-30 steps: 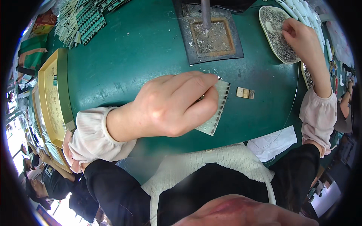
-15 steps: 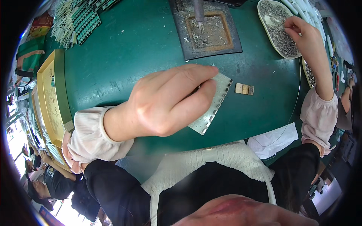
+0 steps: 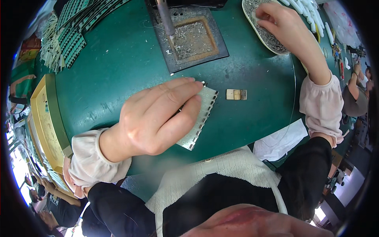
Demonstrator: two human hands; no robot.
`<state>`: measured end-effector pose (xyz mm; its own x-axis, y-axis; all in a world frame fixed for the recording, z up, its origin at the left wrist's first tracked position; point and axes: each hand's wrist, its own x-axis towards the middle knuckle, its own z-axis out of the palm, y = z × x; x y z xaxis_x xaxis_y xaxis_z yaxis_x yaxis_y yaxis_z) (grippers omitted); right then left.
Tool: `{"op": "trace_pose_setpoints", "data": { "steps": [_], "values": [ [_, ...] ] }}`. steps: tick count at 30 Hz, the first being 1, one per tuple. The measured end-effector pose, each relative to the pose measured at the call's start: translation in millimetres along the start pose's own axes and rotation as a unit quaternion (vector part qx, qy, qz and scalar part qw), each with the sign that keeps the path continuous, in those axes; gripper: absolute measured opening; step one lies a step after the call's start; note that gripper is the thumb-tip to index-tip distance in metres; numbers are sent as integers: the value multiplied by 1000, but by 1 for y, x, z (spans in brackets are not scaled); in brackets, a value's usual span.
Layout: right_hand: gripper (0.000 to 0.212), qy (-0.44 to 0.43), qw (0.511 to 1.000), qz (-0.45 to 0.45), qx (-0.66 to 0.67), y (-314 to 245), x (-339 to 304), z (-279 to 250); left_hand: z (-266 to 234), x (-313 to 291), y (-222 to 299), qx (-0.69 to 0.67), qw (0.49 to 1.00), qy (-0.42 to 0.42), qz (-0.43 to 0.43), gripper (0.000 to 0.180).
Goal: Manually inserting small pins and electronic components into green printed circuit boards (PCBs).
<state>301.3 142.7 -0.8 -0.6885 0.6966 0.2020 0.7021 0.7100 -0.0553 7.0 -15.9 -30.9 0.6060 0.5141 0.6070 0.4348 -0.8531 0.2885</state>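
Note:
My left hand (image 3: 156,116) is closed over a pale circuit board panel (image 3: 202,114) with a row of dark notches or parts along its right edge. Much of the board is hidden under the fingers, and the thumb is out of sight. At the upper right, my right hand (image 3: 286,27) hangs over a cream oval tray (image 3: 248,15) filled with small grey metal pieces (image 3: 272,41). Its fingers are curled, thumb and forefinger close together. Whether a piece is between them is too small to make out.
A soldering iron (image 3: 166,19) points down at a dark square base (image 3: 223,53) with solder scraps. A small tan block (image 3: 236,94) lies right of the board. Stacked green boards (image 3: 73,43) are at the far left, a gold box (image 3: 49,114) at the left, white paper (image 3: 280,140) near the front edge.
The whole view has shifted, so the table things appear further left. My left hand still holds the board. My right hand stays over the tray, its fingertips now nearer the tray's middle.

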Motion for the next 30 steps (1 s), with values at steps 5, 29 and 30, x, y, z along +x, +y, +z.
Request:
{"op": "trace_pose_setpoints", "data": {
  "steps": [5,29,30],
  "values": [
    [10,-92,993,70,-2,56,-14,2,3,2,1,-3,1000,4,14,25],
    [7,-235,825,115,502,-81,13,-16,-15,1,-1,-9,1000,-2,-15,27],
    [7,-236,824,114,503,-82,13,-15,-14,0,-1,-7,1000,-1,-15,28]
  ]
}}
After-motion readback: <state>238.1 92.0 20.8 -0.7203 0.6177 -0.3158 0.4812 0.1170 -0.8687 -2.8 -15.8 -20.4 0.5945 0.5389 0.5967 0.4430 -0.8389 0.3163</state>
